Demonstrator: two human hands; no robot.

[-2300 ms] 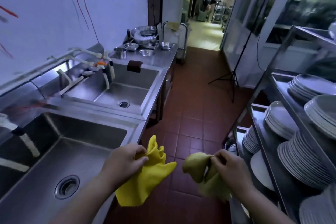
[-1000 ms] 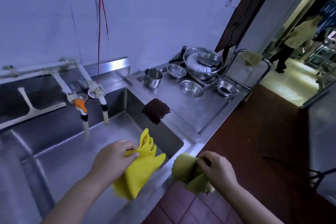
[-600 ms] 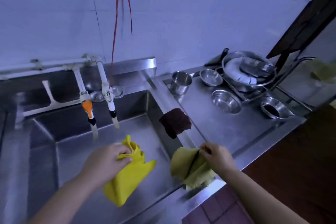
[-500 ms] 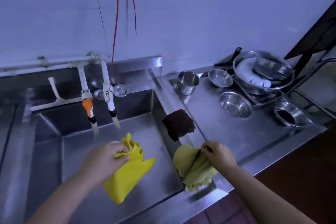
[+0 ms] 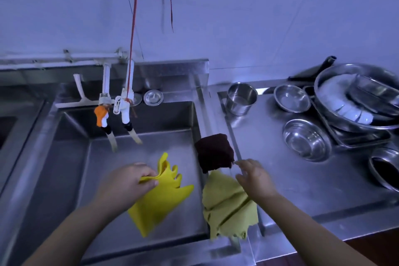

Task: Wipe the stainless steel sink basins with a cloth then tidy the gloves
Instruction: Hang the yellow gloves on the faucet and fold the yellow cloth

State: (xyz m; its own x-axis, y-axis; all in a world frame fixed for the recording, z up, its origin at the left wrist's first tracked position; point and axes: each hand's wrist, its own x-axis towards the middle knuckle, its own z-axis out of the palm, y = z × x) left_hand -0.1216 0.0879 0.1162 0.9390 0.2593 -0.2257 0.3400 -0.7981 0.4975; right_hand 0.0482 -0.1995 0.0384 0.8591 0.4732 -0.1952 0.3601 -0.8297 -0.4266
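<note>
My left hand (image 5: 129, 181) grips a bright yellow rubber glove (image 5: 159, 198) by its cuff end and holds it over the stainless steel sink basin (image 5: 71, 170). A duller olive-yellow glove (image 5: 226, 205) lies draped over the basin's right rim. My right hand (image 5: 254, 177) rests on its upper edge with the fingers spread, not pinching it. Just beyond that hand a dark brown cloth (image 5: 216, 153) hangs over the same rim.
Two white taps (image 5: 125, 112), one with an orange fitting, hang over the basin's back. On the counter to the right stand a steel cup (image 5: 241, 98), small steel bowls (image 5: 304, 138) and a big bowl of dishes (image 5: 358, 97). A second basin edge (image 5: 13, 127) shows at far left.
I turned from the aisle to face the sink. The olive-yellow glove went from bunched in my right hand to spread over the basin rim, and that hand's fingers opened. The left hand kept its glove.
</note>
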